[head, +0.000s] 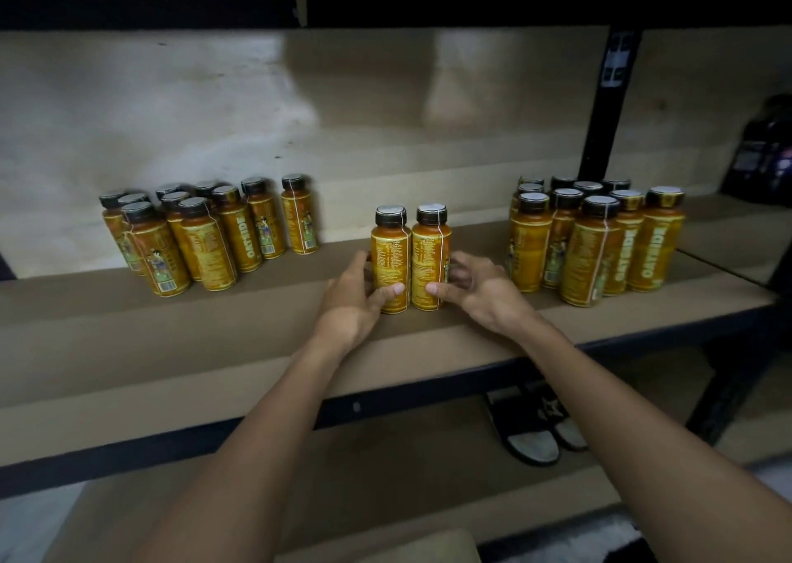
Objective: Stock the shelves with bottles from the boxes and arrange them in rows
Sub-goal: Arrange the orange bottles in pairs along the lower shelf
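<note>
While both bottles stand touching on the shelf [171,335], the left bottle [389,258] is held by the left hand [351,301], the right bottle [430,256] by the right hand [480,288]; they should be slid upright, together.

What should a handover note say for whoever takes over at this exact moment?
Hands: the left hand grips the left middle bottle; the right hand grips the right middle bottle. Both bottles stand upright, side by side, on the shelf.
Done: a left cluster and a right cluster stand on the same shelf in loose rows.
Left: release this pair, probably fill the gap between the clusters, and straighten the rows. No boxes are in view.
</note>
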